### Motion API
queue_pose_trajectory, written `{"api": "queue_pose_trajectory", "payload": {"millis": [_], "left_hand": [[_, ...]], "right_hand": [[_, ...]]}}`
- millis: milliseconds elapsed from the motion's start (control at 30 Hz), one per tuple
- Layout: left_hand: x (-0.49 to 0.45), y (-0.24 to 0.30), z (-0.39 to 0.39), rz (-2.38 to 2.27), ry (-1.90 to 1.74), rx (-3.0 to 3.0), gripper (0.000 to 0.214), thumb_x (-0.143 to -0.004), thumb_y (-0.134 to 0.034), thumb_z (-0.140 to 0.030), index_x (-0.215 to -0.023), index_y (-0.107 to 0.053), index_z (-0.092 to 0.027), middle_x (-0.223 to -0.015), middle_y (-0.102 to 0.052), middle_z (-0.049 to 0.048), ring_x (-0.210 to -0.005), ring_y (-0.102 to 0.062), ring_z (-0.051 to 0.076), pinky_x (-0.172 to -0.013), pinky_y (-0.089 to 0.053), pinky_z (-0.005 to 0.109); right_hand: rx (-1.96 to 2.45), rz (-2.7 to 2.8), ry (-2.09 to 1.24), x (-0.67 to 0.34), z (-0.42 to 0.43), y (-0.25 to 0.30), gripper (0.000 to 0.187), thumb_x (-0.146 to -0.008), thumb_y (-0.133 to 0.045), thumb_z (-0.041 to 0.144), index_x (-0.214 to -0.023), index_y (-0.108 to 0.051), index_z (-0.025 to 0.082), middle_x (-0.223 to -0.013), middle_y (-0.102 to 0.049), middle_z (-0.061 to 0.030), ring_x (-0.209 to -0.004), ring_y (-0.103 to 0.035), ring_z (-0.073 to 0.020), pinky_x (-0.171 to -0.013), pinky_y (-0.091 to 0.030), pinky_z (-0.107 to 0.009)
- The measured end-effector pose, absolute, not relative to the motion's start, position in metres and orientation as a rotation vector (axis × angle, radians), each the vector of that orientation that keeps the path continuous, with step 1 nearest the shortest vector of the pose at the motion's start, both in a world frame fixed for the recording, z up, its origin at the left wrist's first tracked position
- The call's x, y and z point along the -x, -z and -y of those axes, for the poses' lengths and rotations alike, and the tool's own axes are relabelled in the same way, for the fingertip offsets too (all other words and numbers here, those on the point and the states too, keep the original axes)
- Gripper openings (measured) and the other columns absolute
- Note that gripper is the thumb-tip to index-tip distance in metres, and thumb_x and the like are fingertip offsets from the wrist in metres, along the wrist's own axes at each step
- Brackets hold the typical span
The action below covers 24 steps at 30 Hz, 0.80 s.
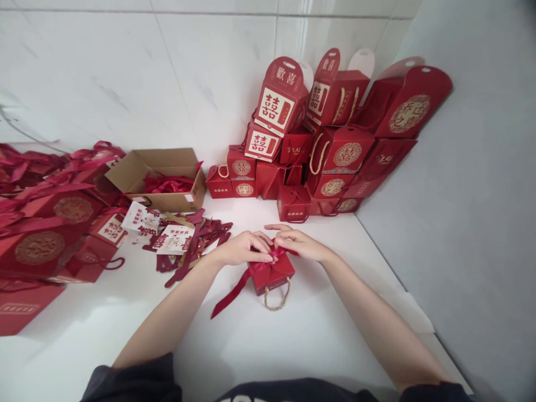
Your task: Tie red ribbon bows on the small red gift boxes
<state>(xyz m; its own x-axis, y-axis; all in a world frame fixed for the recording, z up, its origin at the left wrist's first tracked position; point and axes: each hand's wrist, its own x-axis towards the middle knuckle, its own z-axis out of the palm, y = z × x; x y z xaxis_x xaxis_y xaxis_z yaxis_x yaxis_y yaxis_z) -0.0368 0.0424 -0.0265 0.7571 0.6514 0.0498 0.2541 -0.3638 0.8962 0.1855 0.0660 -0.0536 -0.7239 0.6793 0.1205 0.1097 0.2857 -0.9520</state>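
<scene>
"What are the hands doing?"

"The left hand (240, 249) and right hand (300, 244) meet just above one small red gift box (272, 275), fingers pinched closed on its red ribbon (273, 257)."

"What's around them?"

"The box sits on the worktop (318, 340) between them, one rope handle (277, 299) nearer the wrists, and one cardboard carton (157, 178) beyond the left hand."

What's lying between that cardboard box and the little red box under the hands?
The head view shows printed white cards and dark red ribbon strips between the cardboard box and the red box.
</scene>
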Motion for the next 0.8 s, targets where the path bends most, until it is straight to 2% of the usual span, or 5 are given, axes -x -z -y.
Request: {"api": "queue_pose_trajectory", "payload": {"millis": [167,300,433,633,800], "left_hand": [[0.036,0.026,-0.041,-0.683,-0.518,-1.927,0.012,-0.080,-0.068,-0.025,-0.087,-0.078,-0.021,-0.085,-0.074,0.0074,-0.098,-0.059,0.017,-0.094,-0.047,0.031],[0.037,0.029,-0.044,-0.722,-0.518,-1.917,0.012,-0.080,-0.068,-0.025,-0.087,-0.078,-0.022,-0.084,-0.075,0.0073,-0.101,-0.057,0.018,-0.095,-0.047,0.032],[0.039,0.032,-0.048,-0.703,-0.501,-1.913,0.012,-0.080,-0.068,-0.025,-0.088,-0.078,-0.022,-0.087,-0.075,0.0071,-0.104,-0.056,0.019,-0.097,-0.045,0.035],[0.040,0.039,-0.050,-0.689,-0.523,-1.846,0.009,-0.078,-0.070,-0.026,-0.083,-0.078,-0.023,-0.090,-0.076,0.0066,-0.106,-0.057,0.019,-0.100,-0.044,0.035],[0.038,0.036,-0.048,-0.718,-0.531,-1.862,0.008,-0.075,-0.073,-0.025,-0.081,-0.078,-0.022,-0.088,-0.076,0.0068,-0.107,-0.056,0.019,-0.099,-0.044,0.036]], "right_hand": [[0.663,2.061,-1.493,-0.183,-0.060,0.050,0.024,-0.083,-0.064,0.042,-0.078,-0.069,0.019,-0.138,-0.050,-0.0097,-0.138,-0.036,-0.0231,-0.112,-0.029,-0.044],[0.721,1.999,-1.169,-0.186,-0.050,0.047,0.021,-0.075,-0.075,0.036,-0.072,-0.064,0.018,-0.113,-0.063,-0.0089,-0.108,-0.060,-0.0204,-0.095,-0.045,-0.038],[0.610,2.261,-0.701,-0.190,-0.026,0.037,0.015,-0.086,-0.064,0.029,-0.077,-0.062,0.018,-0.077,-0.065,-0.0025,-0.073,-0.059,-0.0142,-0.075,-0.048,-0.031],[0.415,2.664,0.198,-0.189,0.004,0.016,0.023,-0.094,-0.043,0.008,-0.079,-0.059,0.015,-0.081,-0.065,-0.0063,-0.078,-0.057,-0.0173,-0.073,-0.044,-0.033],[0.413,2.737,0.314,-0.188,0.011,0.014,0.023,-0.094,-0.043,0.008,-0.078,-0.057,0.016,-0.079,-0.063,-0.0058,-0.075,-0.055,-0.0177,-0.070,-0.043,-0.033]]}}
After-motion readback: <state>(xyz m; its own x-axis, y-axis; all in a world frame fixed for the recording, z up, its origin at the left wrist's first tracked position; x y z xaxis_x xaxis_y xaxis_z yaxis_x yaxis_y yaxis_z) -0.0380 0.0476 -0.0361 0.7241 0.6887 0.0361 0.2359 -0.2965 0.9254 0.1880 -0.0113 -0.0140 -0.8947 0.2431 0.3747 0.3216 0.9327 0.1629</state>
